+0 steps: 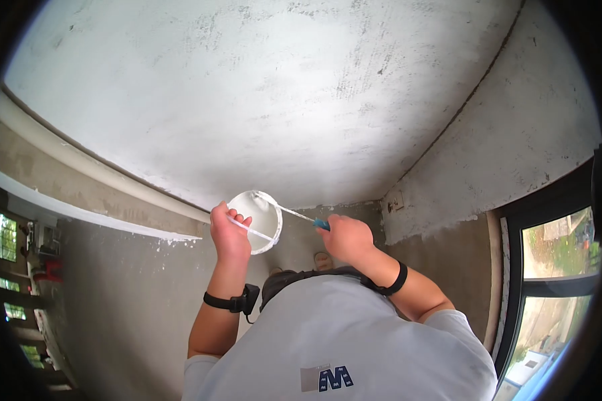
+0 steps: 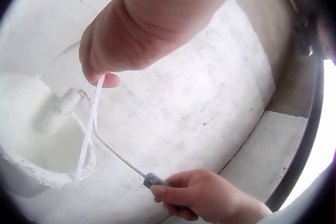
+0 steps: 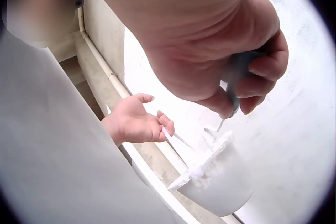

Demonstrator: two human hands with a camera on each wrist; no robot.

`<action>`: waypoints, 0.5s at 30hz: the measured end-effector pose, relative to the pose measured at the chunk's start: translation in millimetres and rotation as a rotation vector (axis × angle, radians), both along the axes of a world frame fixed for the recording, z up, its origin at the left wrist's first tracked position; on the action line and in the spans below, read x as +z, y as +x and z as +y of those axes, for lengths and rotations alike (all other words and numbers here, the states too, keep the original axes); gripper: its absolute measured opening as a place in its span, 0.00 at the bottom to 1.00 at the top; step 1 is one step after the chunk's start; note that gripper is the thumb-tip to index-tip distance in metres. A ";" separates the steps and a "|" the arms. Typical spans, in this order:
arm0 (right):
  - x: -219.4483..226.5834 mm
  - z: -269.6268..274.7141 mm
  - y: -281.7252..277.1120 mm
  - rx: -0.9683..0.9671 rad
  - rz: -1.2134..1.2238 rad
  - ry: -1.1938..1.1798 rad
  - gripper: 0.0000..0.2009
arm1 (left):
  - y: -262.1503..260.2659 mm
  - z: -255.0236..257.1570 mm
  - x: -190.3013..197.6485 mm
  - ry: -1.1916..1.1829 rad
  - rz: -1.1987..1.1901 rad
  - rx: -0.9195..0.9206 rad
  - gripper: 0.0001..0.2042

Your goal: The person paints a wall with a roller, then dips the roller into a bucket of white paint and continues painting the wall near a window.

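Observation:
My left hand (image 1: 231,230) holds up a white bucket (image 3: 226,176) by its white bail handle (image 2: 87,137), the fingers hooked around the strip. White paint crusts the bucket's rim, and pale paint shows inside. In my right hand (image 1: 349,239) is a paint roller, gripped by its blue-grey handle (image 2: 155,180). Its thin, paint-coated metal rod runs from there to the bucket. The white roller sleeve (image 2: 60,109) lies inside the bucket, near the rim, in the left wrist view. From the right wrist, the bucket appears tilted below my right hand.
A wall (image 1: 247,100) with patchy white coating stands in front. Along the left runs a pale pipe (image 1: 107,164) beside a ledge. A dark-framed window (image 1: 558,244) is at the right. My shoe (image 1: 323,260) shows on the grey floor (image 1: 140,287) below.

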State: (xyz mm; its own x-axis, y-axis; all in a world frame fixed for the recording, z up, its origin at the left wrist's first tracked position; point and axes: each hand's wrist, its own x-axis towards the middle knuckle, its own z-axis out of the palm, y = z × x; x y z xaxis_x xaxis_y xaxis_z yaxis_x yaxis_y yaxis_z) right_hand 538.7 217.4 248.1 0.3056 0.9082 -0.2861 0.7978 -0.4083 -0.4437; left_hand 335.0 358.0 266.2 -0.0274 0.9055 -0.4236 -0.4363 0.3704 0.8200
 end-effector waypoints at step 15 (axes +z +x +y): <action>-13.4 -37.1 11.5 -0.149 0.055 0.080 0.18 | 52.8 -9.2 -2.7 -0.044 -0.101 -0.212 0.13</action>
State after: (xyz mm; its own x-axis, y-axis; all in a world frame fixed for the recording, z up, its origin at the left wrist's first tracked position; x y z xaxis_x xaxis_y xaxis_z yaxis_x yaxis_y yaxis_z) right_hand 550.2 180.2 234.7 0.4246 0.8744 -0.2347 0.7043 -0.4820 -0.5212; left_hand 387.9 348.9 263.5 0.2057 0.8672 -0.4536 -0.4240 0.4967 0.7573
